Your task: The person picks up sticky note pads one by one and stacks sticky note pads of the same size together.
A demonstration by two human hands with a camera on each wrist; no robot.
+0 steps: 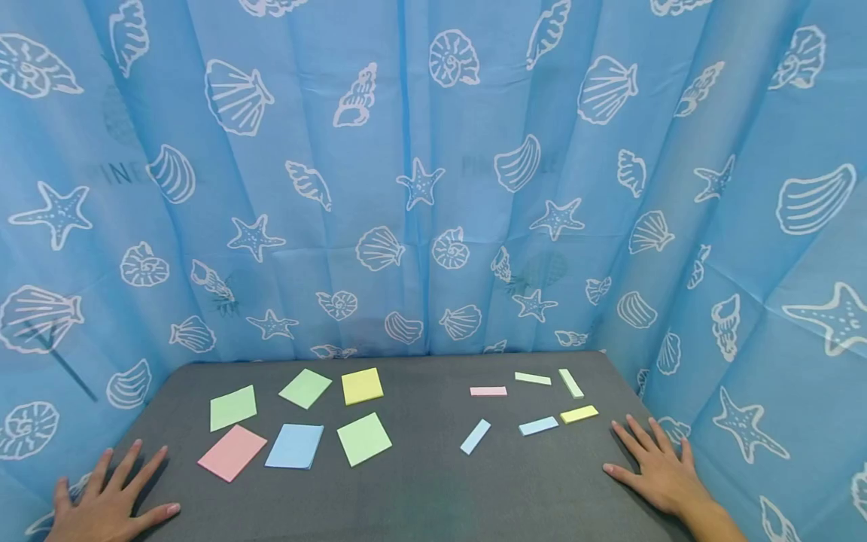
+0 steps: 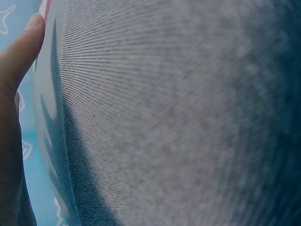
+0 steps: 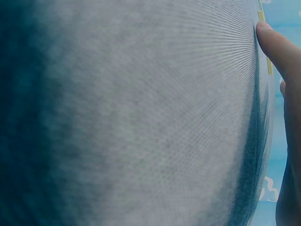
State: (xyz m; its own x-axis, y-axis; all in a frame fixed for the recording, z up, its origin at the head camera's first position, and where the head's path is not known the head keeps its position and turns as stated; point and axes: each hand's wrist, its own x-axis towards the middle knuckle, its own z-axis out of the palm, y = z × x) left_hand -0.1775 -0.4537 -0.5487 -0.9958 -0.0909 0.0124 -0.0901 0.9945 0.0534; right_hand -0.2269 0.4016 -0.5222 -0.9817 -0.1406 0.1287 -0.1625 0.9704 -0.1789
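Observation:
My left hand point(image 1: 108, 500) lies with fingers spread at the left edge of the dark grey table point(image 1: 433, 482), holding nothing. Nearest to it is a pink square sticky-note pad point(image 1: 232, 453). Beside that are a blue square pad point(image 1: 294, 446), a yellow one point(image 1: 362, 386) and three green ones, such as the green pad point(image 1: 233, 408). At the right edge my right hand point(image 1: 657, 467) also has its fingers spread and grips nothing. A narrow yellow sticky-note strip pad point(image 1: 579, 414) is closest to it. In both wrist views, grey cloth fills most of the picture.
More narrow strip pads lie right of centre: a pink strip point(image 1: 488, 391), two pale green ones, and two blue ones, including the blue strip point(image 1: 476, 436). A blue curtain point(image 1: 420, 278) with white shell prints hangs along the back and both sides of the table.

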